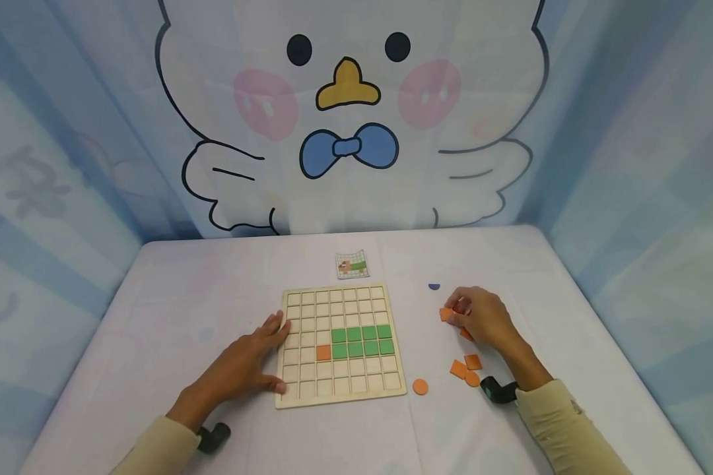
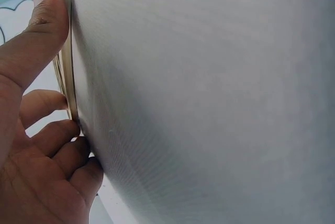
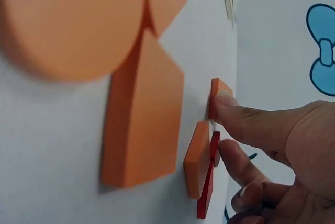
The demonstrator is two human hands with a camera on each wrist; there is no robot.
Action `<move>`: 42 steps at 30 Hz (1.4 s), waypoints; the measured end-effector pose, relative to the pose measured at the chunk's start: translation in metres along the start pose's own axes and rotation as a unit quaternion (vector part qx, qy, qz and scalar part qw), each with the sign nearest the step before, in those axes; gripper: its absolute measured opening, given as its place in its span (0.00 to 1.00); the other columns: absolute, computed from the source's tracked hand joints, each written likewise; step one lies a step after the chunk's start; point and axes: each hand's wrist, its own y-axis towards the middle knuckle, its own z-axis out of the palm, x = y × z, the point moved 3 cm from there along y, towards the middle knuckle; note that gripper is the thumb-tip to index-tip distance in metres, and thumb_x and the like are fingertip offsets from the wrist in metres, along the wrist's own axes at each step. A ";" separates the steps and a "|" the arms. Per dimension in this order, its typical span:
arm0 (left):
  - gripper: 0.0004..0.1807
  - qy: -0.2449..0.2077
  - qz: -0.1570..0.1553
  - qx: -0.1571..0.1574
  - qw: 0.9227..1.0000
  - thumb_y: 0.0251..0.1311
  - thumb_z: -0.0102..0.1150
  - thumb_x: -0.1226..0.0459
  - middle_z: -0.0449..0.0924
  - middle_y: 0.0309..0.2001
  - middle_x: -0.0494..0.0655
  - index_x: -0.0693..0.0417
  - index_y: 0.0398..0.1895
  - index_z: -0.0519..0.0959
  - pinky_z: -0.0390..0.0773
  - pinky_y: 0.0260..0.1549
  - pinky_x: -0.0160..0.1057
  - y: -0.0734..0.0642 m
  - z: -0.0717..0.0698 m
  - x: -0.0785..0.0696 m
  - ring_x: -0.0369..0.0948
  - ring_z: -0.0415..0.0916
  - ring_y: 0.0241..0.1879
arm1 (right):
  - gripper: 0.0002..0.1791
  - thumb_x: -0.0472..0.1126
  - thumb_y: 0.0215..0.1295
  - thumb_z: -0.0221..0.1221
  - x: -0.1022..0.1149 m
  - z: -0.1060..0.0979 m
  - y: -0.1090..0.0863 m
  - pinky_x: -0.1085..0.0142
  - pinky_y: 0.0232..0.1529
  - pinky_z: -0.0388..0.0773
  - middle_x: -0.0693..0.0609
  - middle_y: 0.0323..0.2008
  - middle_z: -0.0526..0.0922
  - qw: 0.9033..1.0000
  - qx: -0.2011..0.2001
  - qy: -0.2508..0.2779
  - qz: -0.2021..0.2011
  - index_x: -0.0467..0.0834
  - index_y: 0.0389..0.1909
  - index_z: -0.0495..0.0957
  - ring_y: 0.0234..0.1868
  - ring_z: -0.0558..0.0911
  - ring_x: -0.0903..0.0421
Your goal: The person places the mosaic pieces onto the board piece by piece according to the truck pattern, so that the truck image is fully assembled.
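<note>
A light wooden grid board (image 1: 309,398) lies on the table. In it sit two rows of green square tiles (image 1: 354,334) and one orange square (image 1: 323,353). My left hand (image 1: 246,359) rests against the board's left edge, thumb near the lower corner and fingers higher up; the left wrist view shows the fingertips at the rim. My right hand (image 1: 484,316) pinches an orange square tile (image 1: 445,314) between thumb and finger. Another orange tile (image 3: 197,160) and red pieces (image 3: 205,192) lie just under that hand, partly covered in the head view.
Nearer me on the right lie orange squares (image 1: 459,369) and an orange disc (image 1: 472,379). A second orange disc (image 1: 420,386) sits beside the board's lower right corner. A small blue half-circle (image 1: 434,286) lies farther back. Behind the board is a picture card (image 1: 352,265).
</note>
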 end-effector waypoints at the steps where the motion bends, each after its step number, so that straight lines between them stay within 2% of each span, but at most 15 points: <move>1: 0.68 0.001 0.000 -0.001 1.000 0.39 0.86 0.47 0.48 0.86 0.56 0.54 0.84 0.58 0.66 0.75 0.68 0.000 0.000 0.000 0.58 0.52 0.84 | 0.07 0.37 0.66 0.73 0.002 0.001 0.000 0.65 0.30 0.74 0.49 0.34 0.83 1.000 0.002 0.005 -0.002 0.47 0.41 0.85 0.34 0.77 0.52; 7: 0.68 0.003 0.002 -0.003 1.000 0.39 0.86 0.47 0.48 0.86 0.56 0.54 0.84 0.58 0.66 0.75 0.68 0.000 0.000 0.000 0.58 0.52 0.84 | 0.08 0.36 0.63 0.75 0.019 0.009 0.001 0.64 0.33 0.74 0.51 0.30 0.82 0.999 0.019 0.043 -0.015 0.47 0.34 0.83 0.33 0.77 0.53; 11: 0.68 0.005 0.000 0.000 1.000 0.39 0.86 0.47 0.48 0.86 0.56 0.54 0.84 0.58 0.66 0.75 0.68 0.000 0.000 0.000 0.58 0.52 0.84 | 0.09 0.38 0.62 0.76 0.036 0.016 0.002 0.64 0.36 0.73 0.53 0.30 0.83 0.997 0.017 0.060 -0.034 0.49 0.33 0.83 0.35 0.77 0.54; 18: 0.68 0.004 -0.003 0.000 1.000 0.38 0.86 0.46 0.48 0.86 0.55 0.53 0.84 0.58 0.66 0.75 0.68 0.000 0.001 0.000 0.58 0.52 0.84 | 0.09 0.39 0.60 0.78 0.076 0.028 0.006 0.64 0.40 0.71 0.56 0.30 0.85 0.991 0.022 0.089 -0.097 0.51 0.31 0.85 0.38 0.78 0.55; 23: 0.69 -0.001 -0.004 0.001 1.000 0.38 0.86 0.46 0.48 0.86 0.55 0.53 0.84 0.58 0.65 0.75 0.68 0.001 0.003 0.002 0.57 0.51 0.85 | 0.10 0.41 0.59 0.78 0.105 0.037 0.009 0.62 0.41 0.70 0.57 0.29 0.84 0.986 0.038 0.116 -0.116 0.51 0.30 0.84 0.38 0.79 0.54; 30: 0.69 -0.003 -0.005 0.002 1.000 0.38 0.86 0.45 0.47 0.87 0.54 0.52 0.84 0.57 0.65 0.75 0.68 0.002 0.003 0.003 0.57 0.50 0.85 | 0.10 0.41 0.59 0.78 0.137 0.057 0.014 0.60 0.46 0.72 0.60 0.27 0.84 0.983 0.059 0.116 -0.133 0.53 0.29 0.85 0.38 0.80 0.57; 35: 0.68 -0.001 -0.006 0.003 1.000 0.38 0.86 0.46 0.47 0.87 0.54 0.51 0.84 0.58 0.65 0.75 0.68 0.002 0.003 0.003 0.57 0.51 0.85 | 0.10 0.40 0.59 0.78 0.156 0.070 0.017 0.61 0.45 0.75 0.60 0.28 0.84 0.979 0.074 0.120 -0.149 0.53 0.28 0.84 0.37 0.81 0.59; 42: 0.67 -0.002 -0.001 0.004 1.000 0.40 0.86 0.46 0.48 0.86 0.55 0.53 0.84 0.59 0.66 0.75 0.68 0.001 0.001 0.003 0.59 0.52 0.84 | 0.09 0.40 0.61 0.77 0.177 0.090 0.019 0.66 0.36 0.76 0.60 0.27 0.85 0.973 0.103 0.104 -0.178 0.52 0.29 0.85 0.31 0.81 0.63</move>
